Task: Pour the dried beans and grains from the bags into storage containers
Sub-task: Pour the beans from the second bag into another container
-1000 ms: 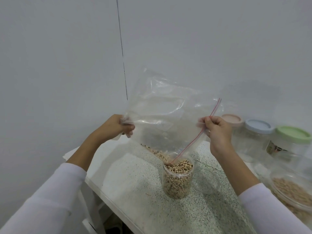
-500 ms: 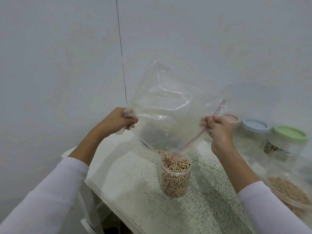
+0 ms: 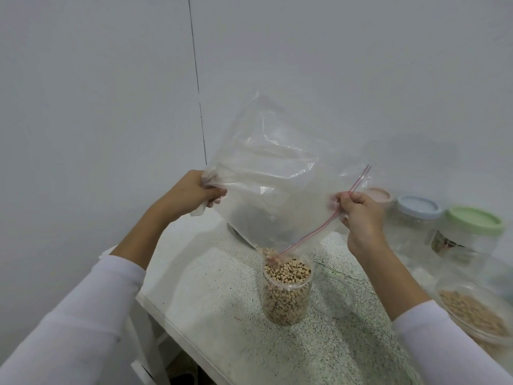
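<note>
Tipping the clear zip bag [image 3: 266,190] mouth-down over the open jar [image 3: 287,290] on the speckled counter [image 3: 227,315], the left hand [image 3: 191,198] grips its bottom corner and the right hand [image 3: 361,215] pinches the red zip edge, fingers curled tight on plastic. The pour looks nearly done, perhaps a few beans [image 3: 268,252] left; next comes a shake, keeping clear of the loose lid [image 3: 333,297], the lidded jars [image 3: 472,234] and the grain bowl [image 3: 472,312].

label on green-lidded jar [image 3: 469,234], print too blurred to read
</note>
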`<state>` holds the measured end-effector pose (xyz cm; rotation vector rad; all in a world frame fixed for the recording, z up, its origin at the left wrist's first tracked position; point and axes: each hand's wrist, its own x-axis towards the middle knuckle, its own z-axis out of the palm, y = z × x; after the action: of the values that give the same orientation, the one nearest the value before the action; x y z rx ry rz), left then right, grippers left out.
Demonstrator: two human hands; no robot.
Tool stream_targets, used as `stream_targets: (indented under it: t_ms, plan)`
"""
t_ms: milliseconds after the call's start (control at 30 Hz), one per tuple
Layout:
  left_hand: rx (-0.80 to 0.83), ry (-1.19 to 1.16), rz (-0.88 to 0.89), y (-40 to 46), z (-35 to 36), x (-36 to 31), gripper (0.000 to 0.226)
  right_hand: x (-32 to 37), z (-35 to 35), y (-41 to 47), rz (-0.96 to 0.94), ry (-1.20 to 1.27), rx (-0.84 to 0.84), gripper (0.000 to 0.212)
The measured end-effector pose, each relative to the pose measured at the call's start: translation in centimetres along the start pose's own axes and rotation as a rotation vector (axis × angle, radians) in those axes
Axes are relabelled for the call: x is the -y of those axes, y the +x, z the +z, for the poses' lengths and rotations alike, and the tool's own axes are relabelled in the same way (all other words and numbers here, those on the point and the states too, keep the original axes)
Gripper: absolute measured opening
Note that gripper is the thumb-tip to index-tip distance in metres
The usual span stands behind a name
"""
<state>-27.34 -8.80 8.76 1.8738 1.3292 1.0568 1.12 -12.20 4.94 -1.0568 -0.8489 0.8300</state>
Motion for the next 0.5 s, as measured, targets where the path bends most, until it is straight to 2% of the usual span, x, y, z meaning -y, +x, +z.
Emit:
stream_targets:
  t_ms: [500]
  plan:
    - [-0.006, -0.022, 0.038, 0.24, 0.4, -0.8, 0.019, 0.43, -0.4, -0.1, 0.007, 0.021, -0.068, 0.023]
